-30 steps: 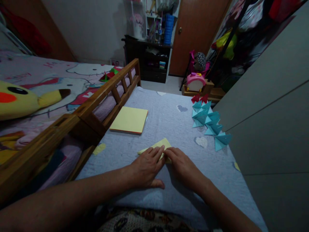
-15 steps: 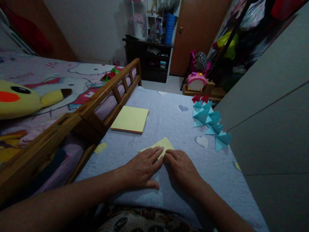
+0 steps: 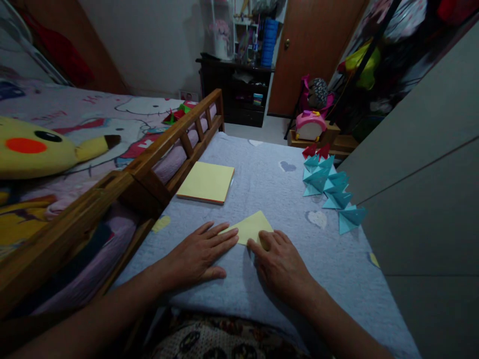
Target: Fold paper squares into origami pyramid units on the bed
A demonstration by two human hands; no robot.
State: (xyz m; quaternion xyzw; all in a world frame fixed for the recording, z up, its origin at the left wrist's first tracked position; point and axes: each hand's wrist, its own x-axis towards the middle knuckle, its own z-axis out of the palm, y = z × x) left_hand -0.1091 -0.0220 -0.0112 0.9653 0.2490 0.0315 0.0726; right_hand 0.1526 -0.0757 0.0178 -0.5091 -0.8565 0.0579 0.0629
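A folded sheet of pale yellow paper [image 3: 249, 228] lies on the blue-grey cloth, its pointed corner turned away from me. My left hand [image 3: 202, 250] rests flat with fingers apart, the fingertips on the paper's left end. At the lower right edge, my right hand [image 3: 277, 257] has its fingers curled down onto the paper; what is under the fingertips is partly hidden. Beyond my left hand sits a stack of square yellow paper [image 3: 207, 182], with other colours showing at its edge.
Several folded turquoise paper pieces [image 3: 337, 192] stand along the right side, with red folded pieces [image 3: 316, 151] behind them. A wooden bed rail [image 3: 175, 137] runs along the left; a yellow plush toy [image 3: 48, 154] lies beyond it. A pale panel [image 3: 422, 199] borders the right.
My left hand has slid left along the paper, uncovering more of it. The fingers of my right hand have shifted along the near edge. The view has turned slightly left.
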